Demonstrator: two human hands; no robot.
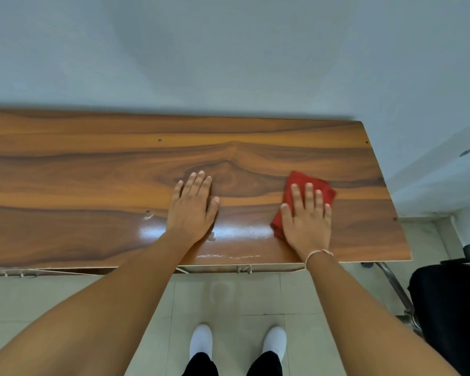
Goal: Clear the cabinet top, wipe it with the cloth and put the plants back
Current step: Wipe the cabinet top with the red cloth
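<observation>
The glossy wood-grain cabinet top (pixel 92 172) runs across the view with nothing standing on it. My right hand (pixel 308 215) lies flat, palm down, on a folded red cloth (pixel 303 181) near the top's right end; the cloth sticks out beyond my fingertips and by my thumb. My left hand (pixel 193 204) rests flat on the bare wood about a hand's width to the left, fingers together and holding nothing. No plants are in view.
A pale wall (pixel 228 50) rises right behind the cabinet. A dark chair (pixel 451 308) with a metal frame stands at the right, past the cabinet's end. Metal door handles (pixel 244 268) show under the front edge. My white shoes (pixel 201 340) stand on the tiled floor.
</observation>
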